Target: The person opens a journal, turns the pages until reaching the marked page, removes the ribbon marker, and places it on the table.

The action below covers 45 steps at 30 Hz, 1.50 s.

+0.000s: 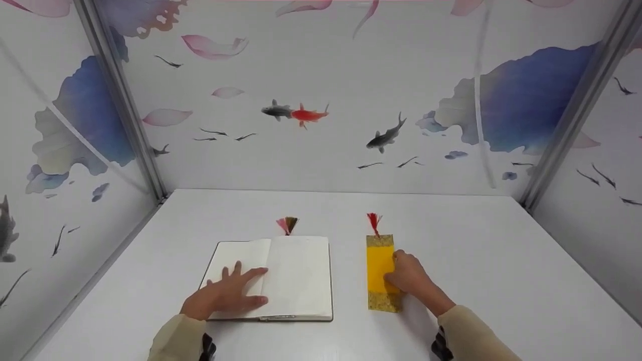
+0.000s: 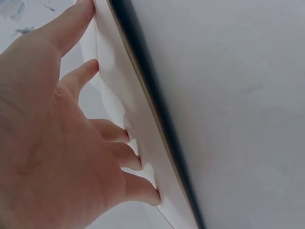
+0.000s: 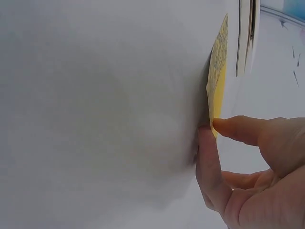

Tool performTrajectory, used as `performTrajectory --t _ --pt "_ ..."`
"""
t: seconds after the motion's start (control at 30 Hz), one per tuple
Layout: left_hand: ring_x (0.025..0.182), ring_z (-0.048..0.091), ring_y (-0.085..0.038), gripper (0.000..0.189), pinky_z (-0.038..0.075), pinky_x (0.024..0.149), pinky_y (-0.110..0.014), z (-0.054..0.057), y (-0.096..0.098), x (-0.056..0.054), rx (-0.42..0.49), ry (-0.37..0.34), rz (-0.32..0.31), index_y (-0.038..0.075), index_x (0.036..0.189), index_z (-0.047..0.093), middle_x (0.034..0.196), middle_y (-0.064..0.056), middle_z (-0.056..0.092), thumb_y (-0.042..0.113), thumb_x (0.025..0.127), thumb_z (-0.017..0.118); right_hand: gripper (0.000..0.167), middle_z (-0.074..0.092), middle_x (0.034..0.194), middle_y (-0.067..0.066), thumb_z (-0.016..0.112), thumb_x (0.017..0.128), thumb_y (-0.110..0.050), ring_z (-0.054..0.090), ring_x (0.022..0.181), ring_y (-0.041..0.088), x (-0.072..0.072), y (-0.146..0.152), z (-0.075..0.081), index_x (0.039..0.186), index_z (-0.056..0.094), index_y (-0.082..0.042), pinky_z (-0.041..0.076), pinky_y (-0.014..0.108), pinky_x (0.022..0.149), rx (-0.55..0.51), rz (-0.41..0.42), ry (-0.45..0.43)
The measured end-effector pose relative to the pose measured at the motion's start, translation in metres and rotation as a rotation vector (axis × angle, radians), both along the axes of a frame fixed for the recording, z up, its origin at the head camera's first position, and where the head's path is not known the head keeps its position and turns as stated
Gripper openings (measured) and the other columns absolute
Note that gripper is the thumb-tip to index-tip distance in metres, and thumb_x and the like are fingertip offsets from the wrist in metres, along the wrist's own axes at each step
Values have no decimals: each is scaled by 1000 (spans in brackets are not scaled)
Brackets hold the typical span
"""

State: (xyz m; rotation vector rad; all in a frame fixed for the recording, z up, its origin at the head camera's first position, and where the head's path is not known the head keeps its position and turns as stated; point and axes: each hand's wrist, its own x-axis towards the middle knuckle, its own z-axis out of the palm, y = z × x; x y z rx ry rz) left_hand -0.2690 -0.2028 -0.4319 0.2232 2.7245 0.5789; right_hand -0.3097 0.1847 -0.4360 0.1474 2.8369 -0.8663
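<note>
An open notebook (image 1: 301, 281) with blank pages lies on the white table. My left hand (image 1: 228, 296) rests on its left page with the fingers spread; in the left wrist view the fingertips (image 2: 151, 195) touch the paper. To the right of the notebook is a yellow bookmark (image 1: 379, 268) with gold-speckled ends and a red tassel (image 1: 373, 223). My right hand (image 1: 414, 276) pinches the bookmark's right edge between thumb and fingers. That edge is lifted a little off the table in the right wrist view, where part of the bookmark (image 3: 219, 71) shows above the fingers.
A pink and brown tassel (image 1: 287, 225) sticks out past the notebook's top edge. White panels (image 1: 321, 165) printed with fish and petals wall the table at the back and both sides, with metal posts (image 1: 125, 110) at the corners.
</note>
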Motion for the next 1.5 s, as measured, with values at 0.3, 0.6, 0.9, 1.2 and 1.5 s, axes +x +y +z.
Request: performTrajectory --t 0.3,0.6,0.9,1.2,1.5 --pt "147 4 -64 83 7 106 -85 -1 2 -1 7 2 -26 29 155 34 163 -36 8 68 88 61 47 52 107 23 68 93 -12 55 83 26 5 -6 4 129 49 11 57 33 74 148 13 3" --pt "146 4 -65 82 8 103 -87 -1 -4 0 3 18 -37 28 156 34 162 -37 7 67 89 60 44 52 113 26 69 92 -12 52 90 31 5 -32 9 127 54 10 56 50 87 290 26 129" --pt "147 4 -63 82 8 105 -86 0 -3 -1 -13 -8 -22 31 156 32 164 -35 7 67 88 61 43 57 133 26 73 90 -12 60 104 33 8 -57 21 129 61 3 55 51 93 111 97 202" --pt "148 3 -63 82 7 106 -85 0 -4 -1 -10 -8 -16 30 156 33 164 -34 7 66 88 62 35 64 122 23 68 93 -5 68 106 33 17 -88 20 125 63 6 59 42 91 -266 214 247" --pt "147 4 -64 81 7 105 -86 0 -5 2 -11 7 -28 29 156 32 163 -36 7 65 90 61 44 63 126 22 65 96 -7 70 103 28 19 -101 28 137 54 6 59 37 91 -573 165 60"
